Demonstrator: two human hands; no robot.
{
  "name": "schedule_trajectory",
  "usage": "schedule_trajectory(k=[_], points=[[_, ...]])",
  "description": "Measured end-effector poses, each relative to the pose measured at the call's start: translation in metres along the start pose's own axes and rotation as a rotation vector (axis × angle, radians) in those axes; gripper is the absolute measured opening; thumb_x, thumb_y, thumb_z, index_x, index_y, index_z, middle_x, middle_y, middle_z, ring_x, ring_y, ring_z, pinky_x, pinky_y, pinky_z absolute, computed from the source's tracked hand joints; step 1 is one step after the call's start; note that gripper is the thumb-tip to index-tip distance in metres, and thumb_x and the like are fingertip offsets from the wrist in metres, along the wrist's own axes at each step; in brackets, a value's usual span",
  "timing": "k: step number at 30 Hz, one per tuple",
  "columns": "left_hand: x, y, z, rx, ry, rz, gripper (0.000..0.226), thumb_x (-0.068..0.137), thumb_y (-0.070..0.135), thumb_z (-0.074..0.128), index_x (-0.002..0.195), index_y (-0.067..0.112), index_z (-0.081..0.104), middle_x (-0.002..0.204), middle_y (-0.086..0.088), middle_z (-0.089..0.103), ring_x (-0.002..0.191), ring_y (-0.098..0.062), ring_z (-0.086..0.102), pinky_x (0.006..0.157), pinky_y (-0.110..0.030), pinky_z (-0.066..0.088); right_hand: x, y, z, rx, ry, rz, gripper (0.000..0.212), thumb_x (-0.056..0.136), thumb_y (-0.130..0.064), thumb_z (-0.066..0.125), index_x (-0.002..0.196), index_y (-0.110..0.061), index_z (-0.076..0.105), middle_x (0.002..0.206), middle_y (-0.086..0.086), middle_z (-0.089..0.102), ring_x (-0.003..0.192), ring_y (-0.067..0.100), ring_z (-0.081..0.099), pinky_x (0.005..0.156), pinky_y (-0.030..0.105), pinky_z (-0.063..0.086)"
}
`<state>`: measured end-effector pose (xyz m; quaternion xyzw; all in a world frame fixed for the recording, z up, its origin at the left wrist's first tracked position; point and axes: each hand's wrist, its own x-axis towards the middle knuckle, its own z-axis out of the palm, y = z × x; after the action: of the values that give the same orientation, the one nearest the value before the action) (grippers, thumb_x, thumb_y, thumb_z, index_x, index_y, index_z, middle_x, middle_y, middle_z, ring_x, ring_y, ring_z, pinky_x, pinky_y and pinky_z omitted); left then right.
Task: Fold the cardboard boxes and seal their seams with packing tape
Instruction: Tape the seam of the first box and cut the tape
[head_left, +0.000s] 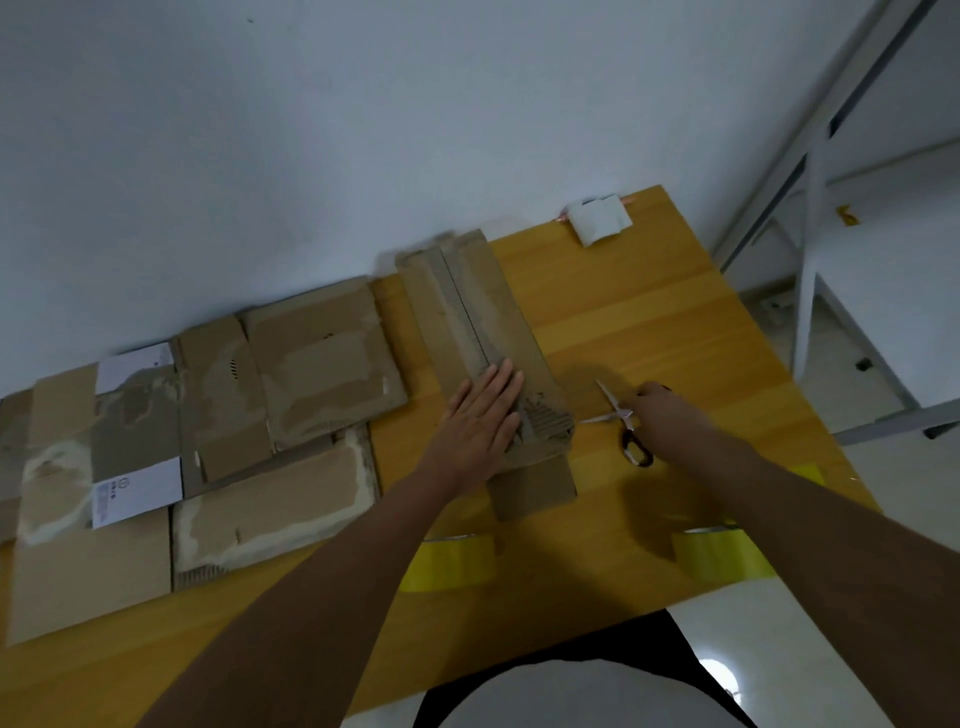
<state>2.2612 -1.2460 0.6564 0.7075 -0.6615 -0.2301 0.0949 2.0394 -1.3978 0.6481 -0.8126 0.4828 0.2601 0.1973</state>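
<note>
A narrow flattened cardboard box (483, 332) lies lengthwise on the yellow wooden table (649, 322). My left hand (480, 421) presses flat on its near part, fingers straight. To the right, scissors (626, 426) lie on the table with their blades spread and their black handles toward me. My right hand (657, 410) curls its fingers onto them near the pivot; the handles stay free. Two yellowish rolls of packing tape stand near the table's front edge, one (457, 564) under my left forearm and one (711, 553) under my right.
Several flattened cardboard boxes (208, 426), some with white labels, cover the table's left half up to the wall. A white folded object (597, 221) sits at the far edge. A white chair (857, 249) stands off the table's right side.
</note>
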Motion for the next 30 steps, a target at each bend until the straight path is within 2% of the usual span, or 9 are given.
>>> schedule_trajectory(k=[3, 5, 8, 11, 15, 19, 23, 26, 30], points=[[0.001, -0.002, 0.001, -0.017, 0.008, 0.015, 0.057, 0.105, 0.046, 0.008, 0.158, 0.025, 0.007, 0.162, 0.012, -0.008, 0.148, -0.001, -0.016, 0.121, -0.029, -0.011, -0.028, -0.008, -0.003, 0.493, 0.103, -0.040, 0.034, 0.094, 0.000, 0.047, 0.090, -0.023, 0.073, 0.103, 0.006, 0.069, 0.076, 0.021, 0.063, 0.063, 0.033, 0.051], [0.002, -0.004, 0.002, -0.021, 0.015, 0.017, 0.056, 0.105, 0.043, 0.010, 0.158, 0.024, 0.008, 0.163, 0.011, -0.006, 0.148, -0.001, -0.015, 0.121, -0.030, -0.010, -0.060, -0.026, -0.002, 0.957, 0.056, -0.102, 0.042, 0.089, 0.009, 0.046, 0.071, -0.018, 0.073, 0.085, 0.004, 0.073, 0.076, 0.016, 0.066, 0.070, 0.029, 0.051], [0.004, -0.004, 0.001, -0.005, 0.020, 0.027, 0.055, 0.106, 0.040, 0.013, 0.158, 0.023, 0.008, 0.164, 0.009, -0.006, 0.149, -0.003, -0.014, 0.120, -0.027, -0.013, -0.091, -0.067, 0.000, 1.255, -0.112, -0.259, 0.033, 0.091, 0.011, 0.047, 0.087, -0.003, 0.076, 0.092, 0.008, 0.075, 0.089, 0.017, 0.070, 0.079, 0.021, 0.054], [0.002, -0.005, 0.000, 0.026, 0.009, 0.048, 0.057, 0.105, 0.041, 0.013, 0.158, 0.022, 0.006, 0.164, 0.006, -0.007, 0.150, -0.005, -0.013, 0.119, -0.025, -0.014, -0.083, -0.096, 0.008, 1.327, -0.173, -0.239, 0.027, 0.092, 0.006, 0.051, 0.092, -0.004, 0.076, 0.093, 0.008, 0.075, 0.092, 0.019, 0.070, 0.084, 0.026, 0.057], [0.003, -0.004, -0.002, 0.042, -0.010, 0.042, 0.060, 0.102, 0.041, 0.008, 0.158, 0.020, 0.006, 0.164, 0.005, -0.007, 0.150, -0.007, -0.013, 0.119, -0.027, -0.013, -0.057, -0.110, 0.021, 1.252, -0.069, -0.077, 0.026, 0.087, 0.007, 0.052, 0.085, -0.003, 0.076, 0.093, 0.016, 0.072, 0.092, 0.031, 0.066, 0.086, 0.044, 0.057], [0.002, -0.006, -0.003, 0.035, -0.012, 0.036, 0.059, 0.102, 0.041, 0.009, 0.158, 0.021, 0.006, 0.164, 0.005, -0.006, 0.150, -0.008, -0.012, 0.119, -0.027, -0.012, -0.058, -0.106, 0.033, 1.305, -0.065, -0.107, 0.025, 0.088, 0.002, 0.059, 0.090, -0.011, 0.079, 0.101, -0.007, 0.072, 0.098, 0.010, 0.062, 0.085, 0.018, 0.052], [0.002, -0.006, -0.003, -0.004, -0.018, 0.037, 0.053, 0.108, 0.036, 0.016, 0.158, 0.021, 0.006, 0.165, 0.005, -0.006, 0.150, -0.007, -0.012, 0.119, -0.027, -0.013, -0.047, -0.102, 0.049, 1.240, -0.036, 0.026, 0.020, 0.089, -0.011, 0.068, 0.076, -0.021, 0.078, 0.104, -0.006, 0.071, 0.106, 0.020, 0.058, 0.095, 0.039, 0.050], [0.001, -0.007, -0.003, -0.021, -0.010, 0.041, 0.055, 0.106, 0.037, 0.015, 0.158, 0.021, 0.008, 0.165, 0.005, -0.004, 0.150, -0.007, -0.011, 0.120, -0.028, -0.012, -0.046, -0.095, 0.047, 1.056, -0.051, 0.102, 0.020, 0.091, -0.007, 0.060, 0.083, -0.015, 0.077, 0.103, 0.004, 0.069, 0.096, 0.021, 0.057, 0.084, 0.036, 0.049], [0.002, -0.008, -0.001, -0.022, -0.006, 0.048, 0.059, 0.103, 0.041, 0.011, 0.158, 0.021, 0.009, 0.164, 0.006, -0.004, 0.150, -0.006, -0.011, 0.119, -0.026, -0.012, -0.062, -0.102, 0.035, 1.123, -0.026, -0.068, 0.033, 0.088, 0.002, 0.054, 0.075, -0.016, 0.077, 0.093, -0.006, 0.072, 0.097, 0.012, 0.060, 0.090, 0.031, 0.049]])
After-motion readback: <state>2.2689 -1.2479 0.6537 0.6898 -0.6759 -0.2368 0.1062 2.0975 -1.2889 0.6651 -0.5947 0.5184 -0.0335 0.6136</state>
